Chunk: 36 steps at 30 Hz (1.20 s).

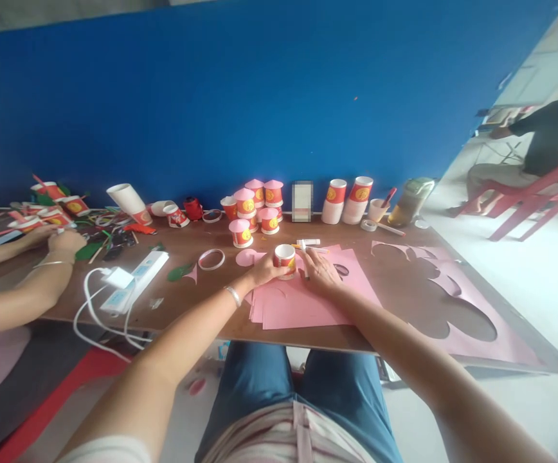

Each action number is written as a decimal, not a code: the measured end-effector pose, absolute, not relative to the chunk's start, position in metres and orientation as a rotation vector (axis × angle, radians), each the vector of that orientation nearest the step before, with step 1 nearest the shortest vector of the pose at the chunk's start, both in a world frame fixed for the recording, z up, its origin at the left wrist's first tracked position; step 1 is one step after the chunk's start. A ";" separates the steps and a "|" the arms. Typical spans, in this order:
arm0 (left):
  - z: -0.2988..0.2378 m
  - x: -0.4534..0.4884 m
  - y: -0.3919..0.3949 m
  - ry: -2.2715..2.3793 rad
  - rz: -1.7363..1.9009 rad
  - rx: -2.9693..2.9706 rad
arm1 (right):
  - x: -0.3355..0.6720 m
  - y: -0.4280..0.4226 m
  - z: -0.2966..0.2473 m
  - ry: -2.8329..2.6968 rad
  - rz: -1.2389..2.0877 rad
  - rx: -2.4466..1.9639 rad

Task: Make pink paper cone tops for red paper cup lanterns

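My left hand is wrapped around a short red and white paper cup, which stands upright with its open rim facing up. Close to the cup's right side, my right hand has its fingers bent around a slim white tube; its exact kind is hard to make out. Both hands rest over a stack of pink paper sheets. A pink paper disc lies left of the cup. Behind my right hand are a white glue-like tube and a roll of dark tape.
Several cups with pink cone roofs stand behind. Stacked cups and a jar of yellowish liquid are at the back right. A power strip with cables lies left, near another person's hands. Cut pink paper covers the right.
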State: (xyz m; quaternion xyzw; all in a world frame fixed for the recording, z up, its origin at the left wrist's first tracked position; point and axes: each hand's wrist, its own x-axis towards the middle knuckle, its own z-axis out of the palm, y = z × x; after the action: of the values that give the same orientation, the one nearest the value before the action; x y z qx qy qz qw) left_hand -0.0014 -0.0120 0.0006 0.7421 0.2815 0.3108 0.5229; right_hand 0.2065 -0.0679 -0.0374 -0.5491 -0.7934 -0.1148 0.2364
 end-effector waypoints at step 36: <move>-0.009 -0.022 -0.015 0.676 0.692 2.002 | 0.235 -0.057 -0.024 -2.430 -0.252 -1.510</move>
State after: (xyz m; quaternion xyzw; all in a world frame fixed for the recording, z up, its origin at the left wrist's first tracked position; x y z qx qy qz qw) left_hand -0.0222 -0.0153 -0.0087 0.8070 0.2726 0.2792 0.4432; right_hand 0.2354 -0.0565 -0.0237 -0.5211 -0.8384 -0.0868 0.1342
